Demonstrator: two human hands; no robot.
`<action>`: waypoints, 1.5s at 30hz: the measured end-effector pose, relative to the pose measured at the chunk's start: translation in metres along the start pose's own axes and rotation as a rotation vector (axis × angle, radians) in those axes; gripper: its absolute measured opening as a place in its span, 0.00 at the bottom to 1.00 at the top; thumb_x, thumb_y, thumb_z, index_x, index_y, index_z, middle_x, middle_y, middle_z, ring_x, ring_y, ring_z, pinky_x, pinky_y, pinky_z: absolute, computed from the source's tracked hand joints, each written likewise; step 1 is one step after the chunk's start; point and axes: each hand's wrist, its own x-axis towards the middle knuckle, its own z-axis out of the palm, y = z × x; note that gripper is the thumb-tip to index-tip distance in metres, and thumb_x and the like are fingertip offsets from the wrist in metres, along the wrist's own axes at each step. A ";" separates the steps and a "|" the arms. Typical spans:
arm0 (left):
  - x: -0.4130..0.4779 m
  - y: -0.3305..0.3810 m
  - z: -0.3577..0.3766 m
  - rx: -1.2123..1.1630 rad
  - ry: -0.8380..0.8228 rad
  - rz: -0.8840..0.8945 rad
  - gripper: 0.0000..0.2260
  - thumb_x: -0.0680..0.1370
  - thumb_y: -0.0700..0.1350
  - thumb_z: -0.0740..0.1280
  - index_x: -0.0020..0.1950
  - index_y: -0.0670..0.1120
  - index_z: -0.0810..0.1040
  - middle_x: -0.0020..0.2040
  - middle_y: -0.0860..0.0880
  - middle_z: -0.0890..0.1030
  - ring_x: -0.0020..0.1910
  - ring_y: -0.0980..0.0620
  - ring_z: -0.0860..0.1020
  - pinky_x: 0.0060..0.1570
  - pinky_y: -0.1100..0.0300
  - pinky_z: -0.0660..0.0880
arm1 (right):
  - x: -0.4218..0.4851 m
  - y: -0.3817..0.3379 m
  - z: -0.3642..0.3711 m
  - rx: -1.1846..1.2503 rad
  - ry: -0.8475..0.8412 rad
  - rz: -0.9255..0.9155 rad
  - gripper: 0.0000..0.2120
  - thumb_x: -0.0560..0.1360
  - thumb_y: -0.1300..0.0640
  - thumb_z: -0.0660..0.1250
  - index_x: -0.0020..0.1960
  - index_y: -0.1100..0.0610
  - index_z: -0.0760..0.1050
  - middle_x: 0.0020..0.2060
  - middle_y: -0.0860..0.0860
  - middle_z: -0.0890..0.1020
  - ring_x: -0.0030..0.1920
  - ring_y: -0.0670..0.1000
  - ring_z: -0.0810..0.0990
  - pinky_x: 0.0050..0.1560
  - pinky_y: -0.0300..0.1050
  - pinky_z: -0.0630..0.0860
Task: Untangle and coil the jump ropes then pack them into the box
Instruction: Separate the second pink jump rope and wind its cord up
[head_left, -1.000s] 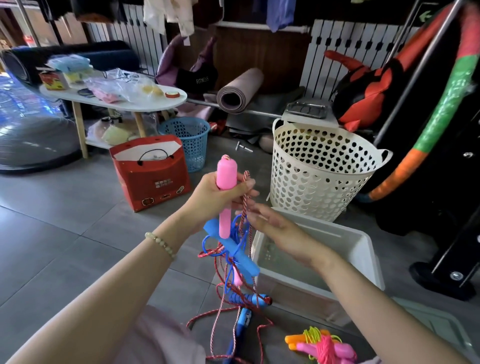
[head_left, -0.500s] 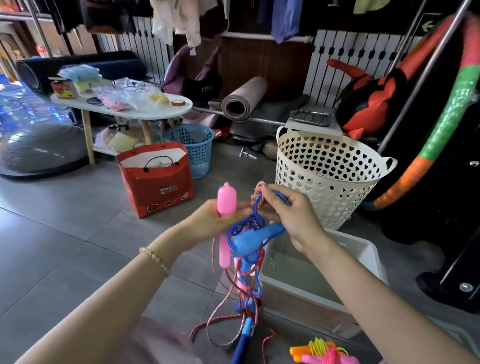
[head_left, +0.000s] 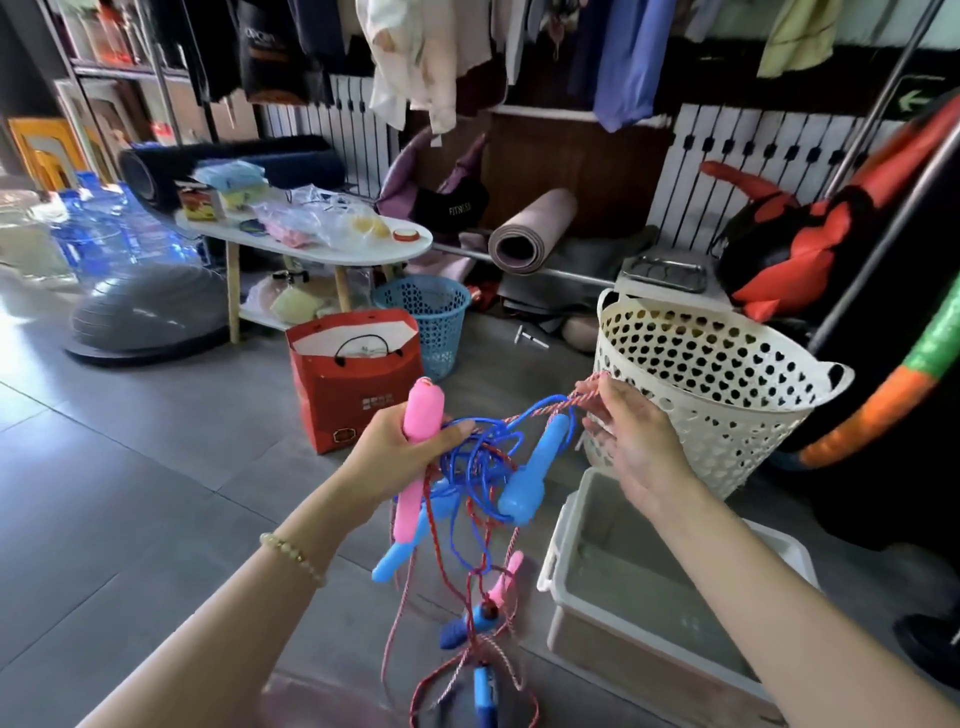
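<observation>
pink handle (head_left: 423, 415), and a blue handle (head_left: 530, 478) beside it. plain blue rope (head_left: 540, 402); striped rope (head_left: 586, 396) twisted in red and white. the box (head_left: 563, 540) is pale grey-white. the basket (head_left: 727, 400) is cream, dotted all over with heart-shaped holes. the bin (head_left: 423, 312) is light blue with a lattice of holes. the bag (head_left: 358, 400) is red, white inside. the bracelet (head_left: 291, 552) has pale beads. the hoop (head_left: 872, 415) is banded orange, green and red. grey tiled floor (head_left: 130, 493).

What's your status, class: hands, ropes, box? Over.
Left hand grips pink handle. Right hand pinches red-white rope. Blue rope tangled with it, nothing coiled. Box holds no rope.
</observation>
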 end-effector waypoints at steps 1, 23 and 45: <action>0.001 -0.003 -0.006 0.019 0.024 -0.012 0.15 0.73 0.45 0.73 0.42 0.33 0.76 0.33 0.44 0.75 0.27 0.54 0.71 0.29 0.62 0.72 | 0.003 -0.001 -0.005 0.077 0.027 0.033 0.10 0.80 0.57 0.60 0.41 0.55 0.74 0.33 0.46 0.84 0.37 0.44 0.80 0.41 0.37 0.77; 0.002 0.007 0.022 -0.294 -0.238 0.004 0.05 0.73 0.36 0.71 0.47 0.43 0.80 0.40 0.46 0.81 0.36 0.52 0.81 0.40 0.61 0.79 | 0.010 -0.057 0.073 -0.200 -0.394 -0.055 0.11 0.81 0.52 0.57 0.56 0.57 0.73 0.44 0.50 0.83 0.42 0.47 0.82 0.44 0.41 0.80; 0.009 0.009 -0.001 -0.580 -0.005 -0.001 0.05 0.77 0.34 0.65 0.46 0.43 0.74 0.37 0.50 0.83 0.35 0.53 0.82 0.39 0.62 0.80 | -0.005 0.042 -0.005 -0.461 -0.155 0.378 0.10 0.78 0.54 0.63 0.50 0.62 0.73 0.36 0.53 0.81 0.30 0.46 0.79 0.34 0.39 0.78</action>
